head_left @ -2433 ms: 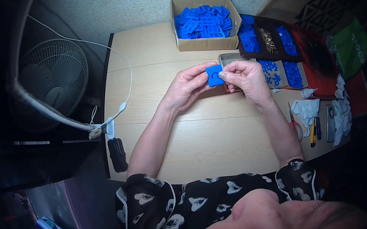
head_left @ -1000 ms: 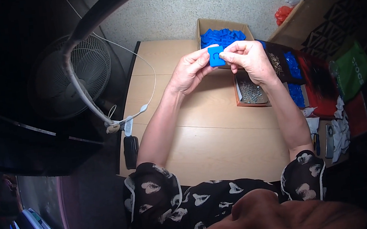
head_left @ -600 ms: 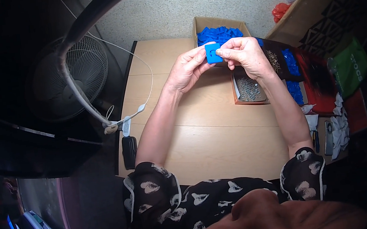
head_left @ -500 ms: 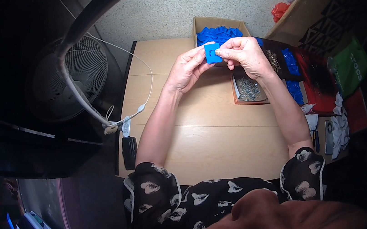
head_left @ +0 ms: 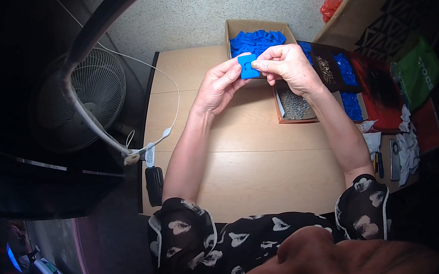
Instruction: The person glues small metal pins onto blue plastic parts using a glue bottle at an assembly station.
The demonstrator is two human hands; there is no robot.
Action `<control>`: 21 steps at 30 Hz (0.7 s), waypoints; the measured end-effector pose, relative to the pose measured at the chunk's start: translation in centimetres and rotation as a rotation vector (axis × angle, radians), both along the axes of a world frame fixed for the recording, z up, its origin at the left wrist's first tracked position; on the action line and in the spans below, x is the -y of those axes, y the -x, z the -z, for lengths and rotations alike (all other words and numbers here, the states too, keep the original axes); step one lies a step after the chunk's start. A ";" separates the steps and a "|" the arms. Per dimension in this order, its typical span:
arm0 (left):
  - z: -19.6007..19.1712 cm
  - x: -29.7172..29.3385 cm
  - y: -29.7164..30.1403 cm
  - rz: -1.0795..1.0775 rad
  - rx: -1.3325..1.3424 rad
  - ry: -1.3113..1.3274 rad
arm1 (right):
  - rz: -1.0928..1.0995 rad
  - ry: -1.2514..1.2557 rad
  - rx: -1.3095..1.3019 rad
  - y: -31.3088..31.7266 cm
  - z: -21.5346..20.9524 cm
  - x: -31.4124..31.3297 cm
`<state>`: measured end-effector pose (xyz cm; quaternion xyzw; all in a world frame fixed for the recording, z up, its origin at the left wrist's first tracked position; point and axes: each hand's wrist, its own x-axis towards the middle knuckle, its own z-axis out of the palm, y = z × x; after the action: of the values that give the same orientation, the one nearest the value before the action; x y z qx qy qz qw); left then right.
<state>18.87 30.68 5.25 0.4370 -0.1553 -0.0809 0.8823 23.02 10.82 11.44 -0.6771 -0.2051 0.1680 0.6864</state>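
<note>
A small flat blue plastic piece (head_left: 246, 72) with a curved dark slot in its face is held upright over the far part of the table. My left hand (head_left: 219, 86) grips its left side between thumb and fingers. From the right, the thumb and forefinger of my right hand (head_left: 292, 68) pinch at the piece's right edge, beside the slot. Any tiny part between those right fingertips is too small to make out. Just beyond my hands stands a cardboard box (head_left: 228, 31) heaped with similar blue pieces (head_left: 257, 40).
Right of centre, an orange-edged box (head_left: 297, 121) holds small grey metal parts. Beyond my right forearm are brass-coloured parts (head_left: 325, 69), blue pieces in bags (head_left: 345, 69) and a phone (head_left: 394, 159). A black case (head_left: 155, 186) lies at the table's left edge, near a fan (head_left: 94, 89).
Both hands and the blue piece appear slightly farther left, mostly along with a small shift of the whole view. The grip on the piece stays nearly the same.
</note>
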 end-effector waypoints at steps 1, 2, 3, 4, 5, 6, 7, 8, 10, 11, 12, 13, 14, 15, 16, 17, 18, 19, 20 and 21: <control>0.1 0.0 0.0 -0.004 -0.004 -0.001 | 0.003 -0.001 -0.001 0.0 0.1 0.0; 0.1 0.0 0.0 -0.002 -0.005 -0.002 | -0.004 -0.003 0.002 0.0 0.1 0.0; 0.2 0.0 0.0 -0.005 -0.003 -0.002 | -0.012 -0.004 0.006 0.0 0.1 0.0; 0.3 -0.1 0.0 -0.007 -0.002 -0.001 | -0.011 -0.005 0.005 0.0 0.2 0.0; 0.3 -0.1 0.0 -0.005 -0.003 -0.002 | -0.008 -0.003 0.002 0.0 0.2 0.0; 0.3 -0.1 0.0 -0.003 -0.006 -0.003 | -0.006 -0.002 0.000 0.0 0.2 0.0; 0.3 -0.1 0.0 -0.001 -0.010 -0.005 | -0.004 -0.003 -0.001 0.0 0.2 0.1; 0.3 0.0 0.0 0.001 -0.011 -0.006 | -0.001 -0.002 -0.009 0.0 0.2 0.1; 0.4 0.1 -0.1 -0.004 -0.002 -0.002 | 0.004 -0.001 -0.017 0.0 0.3 0.2; 0.5 0.0 -0.1 -0.004 -0.003 -0.003 | -0.002 -0.001 -0.017 -0.1 0.4 0.1; 0.6 0.0 -0.1 -0.004 -0.010 0.000 | -0.008 -0.001 -0.016 -0.1 0.5 0.1; 0.7 -0.1 -0.2 -0.004 -0.018 0.004 | -0.009 -0.002 -0.017 -0.1 0.4 0.2; 0.7 -0.1 -0.2 -0.005 -0.018 0.003 | -0.010 -0.015 -0.043 -0.1 0.4 0.2; 0.7 -0.2 -0.2 -0.007 -0.019 0.000 | -0.011 -0.027 -0.070 -0.1 0.4 0.2; 0.7 -0.2 -0.2 -0.010 -0.021 -0.002 | -0.013 -0.027 -0.069 -0.1 0.5 0.3; 0.6 0.0 -0.2 -0.010 -0.019 -0.002 | -0.025 -0.059 -0.090 -0.2 0.7 0.5; 0.5 0.2 -0.2 -0.005 -0.012 0.006 | -0.038 -0.091 -0.111 -0.3 0.8 0.6; 0.5 0.3 -0.1 0.000 -0.006 0.013 | -0.038 -0.090 -0.109 -0.3 0.8 0.7; 0.5 0.4 -0.1 -0.003 -0.004 0.013 | -0.037 -0.094 -0.121 -0.2 0.8 0.7; 0.5 0.4 -0.1 -0.011 -0.003 0.008 | -0.036 -0.098 -0.134 -0.2 0.8 0.7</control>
<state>18.93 30.24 4.71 0.4341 -0.1520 -0.0759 0.8847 23.19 10.11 10.61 -0.6263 -0.1787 0.2149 0.7277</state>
